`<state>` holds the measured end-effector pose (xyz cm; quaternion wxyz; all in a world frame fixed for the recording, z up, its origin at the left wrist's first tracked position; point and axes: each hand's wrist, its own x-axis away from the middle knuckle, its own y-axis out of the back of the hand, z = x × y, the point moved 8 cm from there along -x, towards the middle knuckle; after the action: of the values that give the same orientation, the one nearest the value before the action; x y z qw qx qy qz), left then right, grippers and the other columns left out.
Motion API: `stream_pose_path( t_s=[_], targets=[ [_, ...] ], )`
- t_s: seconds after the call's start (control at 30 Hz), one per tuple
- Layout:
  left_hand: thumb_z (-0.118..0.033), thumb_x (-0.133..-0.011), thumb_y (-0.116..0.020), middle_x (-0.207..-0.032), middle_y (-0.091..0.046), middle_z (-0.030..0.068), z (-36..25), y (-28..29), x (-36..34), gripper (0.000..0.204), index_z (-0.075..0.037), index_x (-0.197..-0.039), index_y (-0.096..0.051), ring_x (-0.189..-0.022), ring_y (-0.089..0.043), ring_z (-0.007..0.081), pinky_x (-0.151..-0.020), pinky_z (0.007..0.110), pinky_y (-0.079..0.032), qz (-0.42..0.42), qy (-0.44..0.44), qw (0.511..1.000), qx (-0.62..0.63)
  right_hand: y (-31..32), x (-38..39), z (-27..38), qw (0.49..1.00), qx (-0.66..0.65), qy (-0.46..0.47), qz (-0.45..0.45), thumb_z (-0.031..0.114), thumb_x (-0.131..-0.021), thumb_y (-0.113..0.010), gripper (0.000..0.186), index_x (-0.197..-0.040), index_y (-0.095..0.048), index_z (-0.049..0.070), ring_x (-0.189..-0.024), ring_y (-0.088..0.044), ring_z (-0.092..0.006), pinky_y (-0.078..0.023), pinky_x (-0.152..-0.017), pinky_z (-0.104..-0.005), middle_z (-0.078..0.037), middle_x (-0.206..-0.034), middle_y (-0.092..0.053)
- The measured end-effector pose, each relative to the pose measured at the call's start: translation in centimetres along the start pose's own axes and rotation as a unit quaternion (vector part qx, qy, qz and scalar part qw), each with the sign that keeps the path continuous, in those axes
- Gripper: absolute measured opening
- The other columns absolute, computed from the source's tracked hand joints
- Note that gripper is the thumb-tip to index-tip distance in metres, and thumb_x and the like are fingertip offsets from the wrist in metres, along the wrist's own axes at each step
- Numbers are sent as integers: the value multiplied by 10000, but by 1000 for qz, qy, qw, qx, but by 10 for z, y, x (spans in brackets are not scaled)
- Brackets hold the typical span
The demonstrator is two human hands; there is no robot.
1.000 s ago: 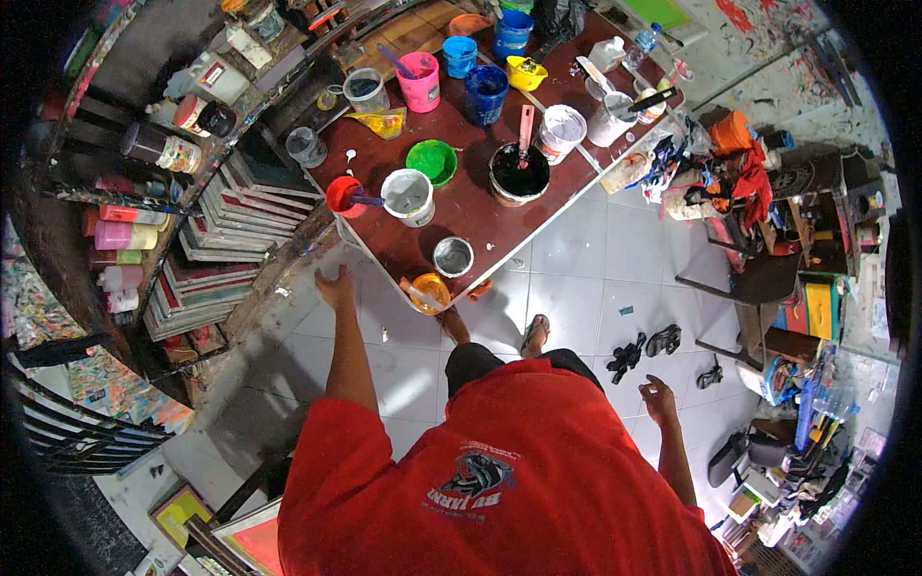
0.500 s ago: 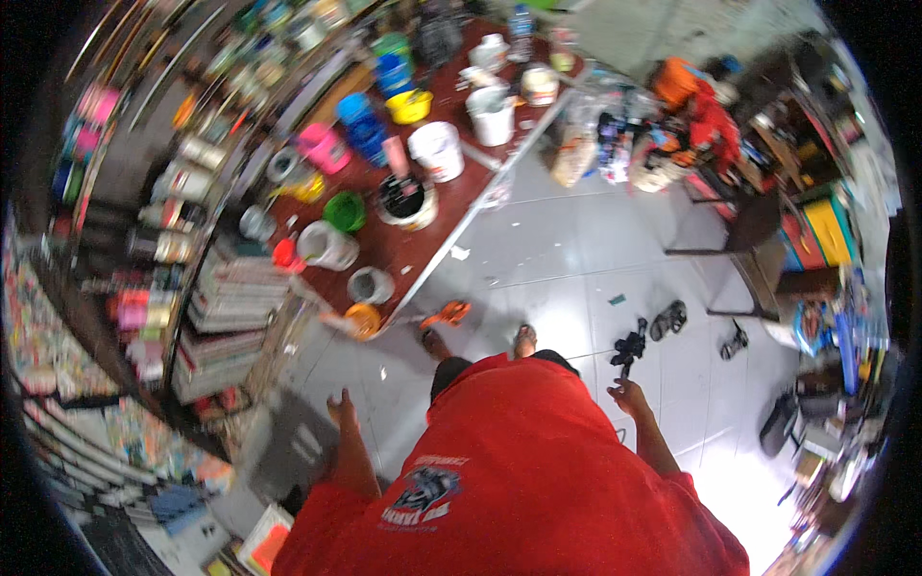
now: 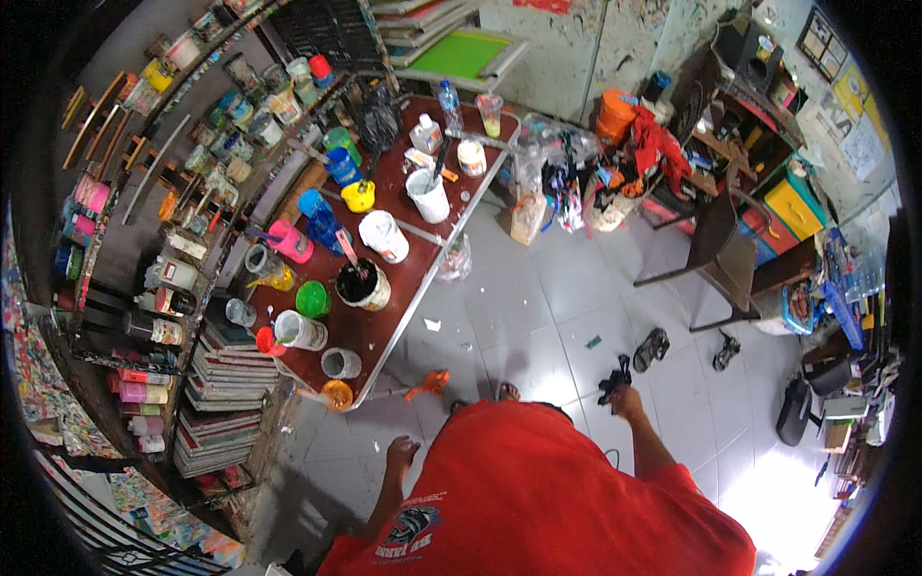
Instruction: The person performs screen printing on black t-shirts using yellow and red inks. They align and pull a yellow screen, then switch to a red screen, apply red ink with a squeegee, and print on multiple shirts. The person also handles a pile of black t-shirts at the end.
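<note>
My left hand point(image 3: 401, 451) hangs low beside my red shirt point(image 3: 533, 485), empty, its fingers loosely bent and apart. My right hand point(image 3: 626, 401) hangs on the other side, fingers loosely apart, in front of a dark cloth-like item point(image 3: 616, 378) on the floor; I cannot tell that they touch. Ahead on the left is a red-brown table point(image 3: 394, 326) crowded with paint containers: a black-filled bucket point(image 3: 363, 296), white buckets point(image 3: 384, 240), a green tub point(image 3: 312, 298), a pink pail point(image 3: 291, 240) and an amber bowl point(image 3: 337, 394). An orange object point(image 3: 432, 381) lies beside it.
Paint-jar shelves point(image 3: 187, 192) and stacked screen frames point(image 3: 226, 413) line the left. A dark chair point(image 3: 720, 264) stands at right, near sandals point(image 3: 651, 348) on the tiled floor point(image 3: 523, 322). Bags point(image 3: 567, 182) and a green-mesh screen point(image 3: 461, 56) are at the back.
The view has swung, showing more of the back wall and shelves. My left hand has dropped nearer my body; my right hand now overlaps the dark floor item in view.
</note>
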<state>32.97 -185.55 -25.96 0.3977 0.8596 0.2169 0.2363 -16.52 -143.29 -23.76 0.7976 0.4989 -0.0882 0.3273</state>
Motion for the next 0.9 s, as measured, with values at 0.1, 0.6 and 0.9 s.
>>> stream_pose_path(
  t_s=[0.1,0.6,0.9],
  targets=[
    [-265,-772,-746,-903,-706,138,10,-23,-22,356,-3,-999,-667,-926,-666,264,-871,376,-510,58,-217,963,-150,-35,4,-24,997,40,20,63,266,-820,-659,235,-899,-667,44,-725,-659,-315,-509,-671,-420,-146,-755,-675],
    [-239,-852,-541,-969,-640,164,30,-128,-22,373,15,-1118,-603,-823,-584,257,-707,355,-508,74,348,792,496,56,-136,32,975,94,164,114,469,-828,-651,406,-1011,-714,113,-799,-685,-303,-541,-758,-387,-123,-877,-719],
    [-297,-815,-603,-984,-706,109,-152,-107,-215,260,-100,-934,-725,-967,-657,274,-861,403,-513,5,-7,984,-181,171,-308,-4,966,-15,237,99,236,-805,-634,198,-906,-720,88,-882,-674,-244,-543,-769,-347,-85,-961,-711]
  ],
)
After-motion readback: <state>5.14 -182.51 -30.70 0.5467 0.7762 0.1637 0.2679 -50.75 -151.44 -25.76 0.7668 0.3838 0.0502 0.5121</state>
